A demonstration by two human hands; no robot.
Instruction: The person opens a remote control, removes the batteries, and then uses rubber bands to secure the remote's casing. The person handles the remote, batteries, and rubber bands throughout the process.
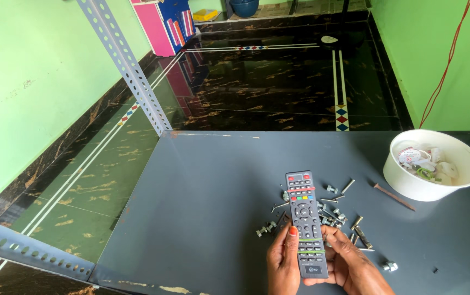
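Note:
Both my hands hold a grey remote control [305, 215] with coloured buttons, lengthwise above a dark grey table [202, 207]. My left hand [282, 262] grips its lower left side, thumb on the buttons. My right hand [352, 266] cups its lower right side from beneath. Rubber bands wrap around the remote. Under and around it lie several loose bolts, nuts and screws [338, 214].
A white bowl [432, 165] holding small scraps stands at the right of the table, a long rusty nail [394, 197] beside it. Perforated metal angle bars [128, 63] frame the table's left side. Beyond the table's far edge lies dark patterned floor [268, 82].

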